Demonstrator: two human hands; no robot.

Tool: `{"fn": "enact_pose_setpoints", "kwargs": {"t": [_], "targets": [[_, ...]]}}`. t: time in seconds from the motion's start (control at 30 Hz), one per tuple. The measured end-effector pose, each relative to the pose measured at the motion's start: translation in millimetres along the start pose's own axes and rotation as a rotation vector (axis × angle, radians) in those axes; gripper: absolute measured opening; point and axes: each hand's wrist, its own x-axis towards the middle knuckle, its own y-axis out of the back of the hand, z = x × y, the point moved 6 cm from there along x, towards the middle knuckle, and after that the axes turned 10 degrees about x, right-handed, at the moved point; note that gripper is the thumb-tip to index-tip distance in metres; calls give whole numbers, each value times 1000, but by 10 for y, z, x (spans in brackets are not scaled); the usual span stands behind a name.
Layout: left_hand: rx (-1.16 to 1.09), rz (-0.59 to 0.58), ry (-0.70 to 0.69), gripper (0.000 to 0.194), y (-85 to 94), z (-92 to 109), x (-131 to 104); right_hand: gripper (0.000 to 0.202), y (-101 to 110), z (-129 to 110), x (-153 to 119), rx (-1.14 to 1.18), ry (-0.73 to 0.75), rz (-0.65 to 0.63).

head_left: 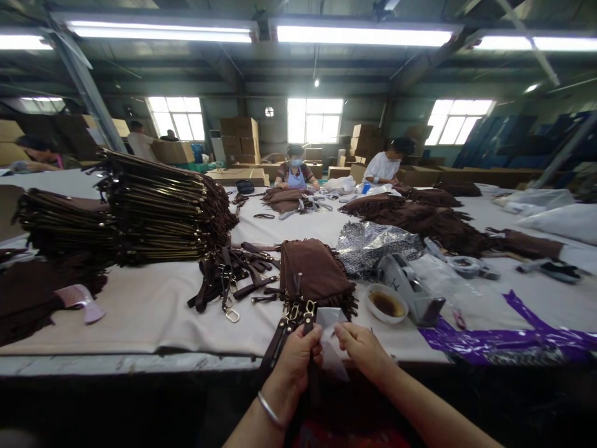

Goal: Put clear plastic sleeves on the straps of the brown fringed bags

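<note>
My left hand (296,358), with a bracelet at the wrist, is closed around a dark brown strap (308,322) that has a gold clasp at its upper end. My right hand (366,350) pinches a thin white sheet (329,318) by its right edge, and the sheet hangs between both hands at the table's front edge. More brown straps (276,342) dangle over the edge left of my left hand. Just beyond my hands lies a brown fringed bag (317,267), flat on the table. Loose straps with gold clasps (228,277) are heaped to its left.
Tall stacks of brown bags (158,214) stand at left, near a pale-handled brush (84,302). A bowl of brown liquid (387,303), a grey tape dispenser (410,292) and purple plastic (513,339) lie at right. Co-workers (296,171) sit across the table.
</note>
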Motion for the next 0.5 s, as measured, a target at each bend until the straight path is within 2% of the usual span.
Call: {"fn": "enact_pose_setpoints", "kwargs": {"t": [0.07,0.2,0.3,0.4,0.5], "targets": [[58,-4,-16,40,-29,-4,-31,49,14,-19,193,19,-29,53],[117,6,-48,40,-37,-5,-72,43,36,-54,399,258,-111,152],[150,21,-61,41,-25,-1,-86,41,38,-43,396,370,-119,188],[167,13,-59,41,-20,27,-97,42,113,-28,323,326,-89,221],[151,2,5,42,-9,59,-103,37,131,-94,218,193,-35,113]]}}
